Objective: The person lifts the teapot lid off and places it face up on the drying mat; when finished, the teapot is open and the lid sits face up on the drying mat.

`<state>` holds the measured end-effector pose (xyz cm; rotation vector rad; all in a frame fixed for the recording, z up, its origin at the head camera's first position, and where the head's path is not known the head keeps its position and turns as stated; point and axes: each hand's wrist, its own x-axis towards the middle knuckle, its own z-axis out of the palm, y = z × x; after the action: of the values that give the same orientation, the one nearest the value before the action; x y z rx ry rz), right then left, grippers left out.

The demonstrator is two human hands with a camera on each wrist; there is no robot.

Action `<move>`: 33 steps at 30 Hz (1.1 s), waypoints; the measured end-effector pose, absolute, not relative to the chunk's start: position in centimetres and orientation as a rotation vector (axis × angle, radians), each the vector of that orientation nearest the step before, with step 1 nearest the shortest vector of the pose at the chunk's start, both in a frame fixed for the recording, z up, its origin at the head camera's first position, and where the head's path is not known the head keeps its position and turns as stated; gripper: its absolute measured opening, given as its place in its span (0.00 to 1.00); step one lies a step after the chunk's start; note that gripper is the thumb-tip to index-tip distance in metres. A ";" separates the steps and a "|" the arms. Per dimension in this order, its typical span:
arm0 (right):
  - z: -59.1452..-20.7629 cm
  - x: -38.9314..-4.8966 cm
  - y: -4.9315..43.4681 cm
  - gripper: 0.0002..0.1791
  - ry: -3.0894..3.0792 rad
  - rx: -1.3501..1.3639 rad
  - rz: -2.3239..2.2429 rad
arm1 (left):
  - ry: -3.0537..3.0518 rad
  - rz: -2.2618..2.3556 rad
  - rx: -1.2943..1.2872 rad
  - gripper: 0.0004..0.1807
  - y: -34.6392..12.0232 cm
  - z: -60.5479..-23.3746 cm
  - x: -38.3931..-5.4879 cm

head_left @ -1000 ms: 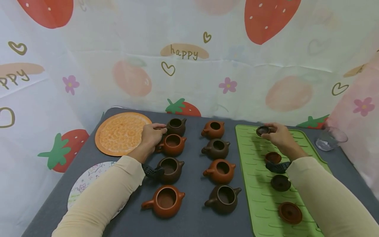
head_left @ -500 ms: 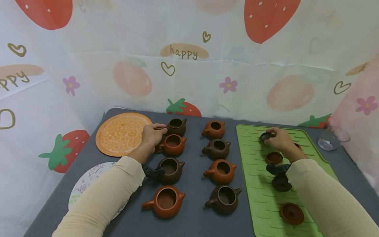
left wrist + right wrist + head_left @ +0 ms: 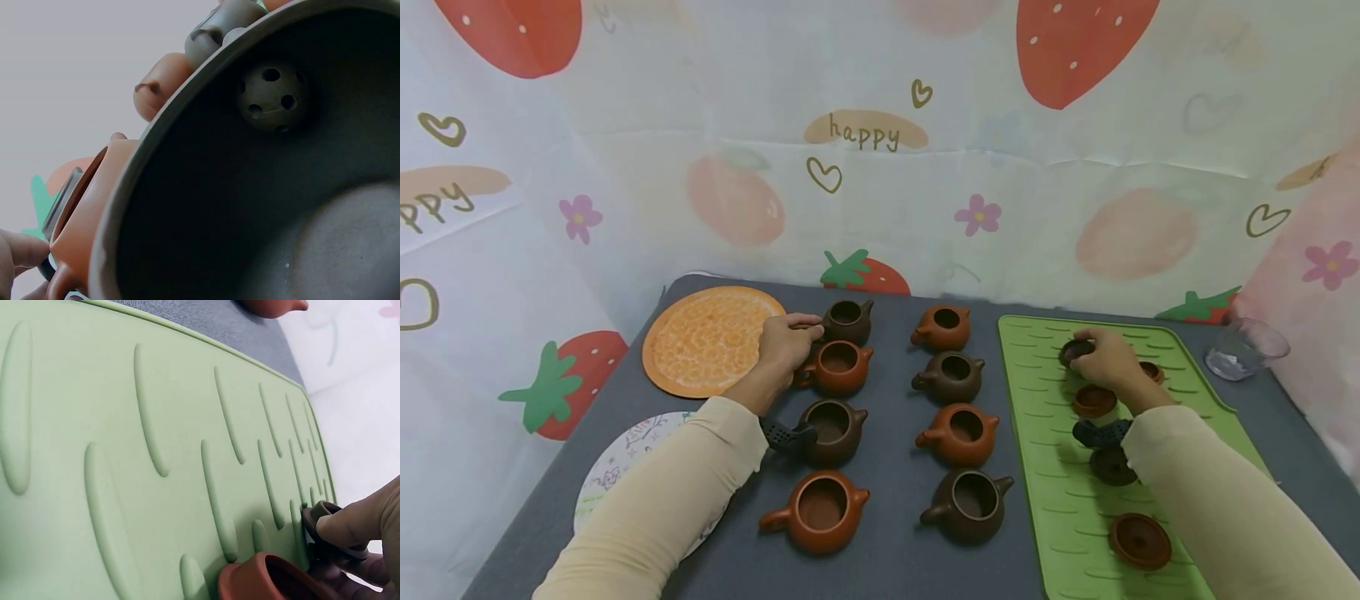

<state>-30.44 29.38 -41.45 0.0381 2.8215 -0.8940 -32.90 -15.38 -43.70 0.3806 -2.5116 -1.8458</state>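
My left hand [image 3: 784, 343] grips the handle of a small dark brown teapot [image 3: 848, 323] at the far end of the left row; its opening is uncovered. In the left wrist view, an orange teapot [image 3: 94, 200] partly covers that grip, and the inside of a nearer dark teapot [image 3: 206, 206] fills much of the picture. Over on the green mat [image 3: 1037, 467], my right hand [image 3: 1108, 360] pinches a dark teapot lid [image 3: 1072, 353]. In the right wrist view the thumb presses on this lid [image 3: 325, 528], low at the mat, close to a reddish lid [image 3: 256, 581].
Several open teapots, brown and orange, stand in two rows, among them an orange one [image 3: 820, 510] in front. More lids [image 3: 1140, 540] lie on the mat. An orange round placemat [image 3: 700, 342] and patterned one [image 3: 625, 458] are left, a clear glass [image 3: 1236, 354] right.
My right hand has lowered the dark lid toward the mat and drawn it slightly nearer. Another reddish lid has come into view behind that hand. The left hand stays at the teapot's handle.
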 end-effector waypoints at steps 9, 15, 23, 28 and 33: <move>-41.4 -30.3 29.7 0.33 2.780 0.029 -0.929 | -2.511 -1.848 0.367 0.11 -15.4 -43.3 -32.7; -41.3 -30.1 29.9 0.35 2.758 0.019 -0.971 | -2.508 -1.845 0.336 0.13 -15.6 -42.6 -32.5; -41.3 -29.9 30.2 0.35 2.734 0.007 -0.993 | -2.524 -1.818 0.316 0.14 -15.9 -42.0 -32.4; -41.3 -29.9 30.2 0.35 2.766 -0.026 -0.931 | -2.542 -1.785 0.333 0.14 -15.8 -42.2 -32.4; -41.3 -30.0 30.1 0.32 2.826 -0.077 -0.802 | -2.551 -1.782 0.339 0.15 -15.8 -42.3 -32.4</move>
<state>-30.03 30.12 -41.29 -0.0774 2.8262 -0.8017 -32.36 -15.76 -42.26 0.3389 -2.5510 -1.7819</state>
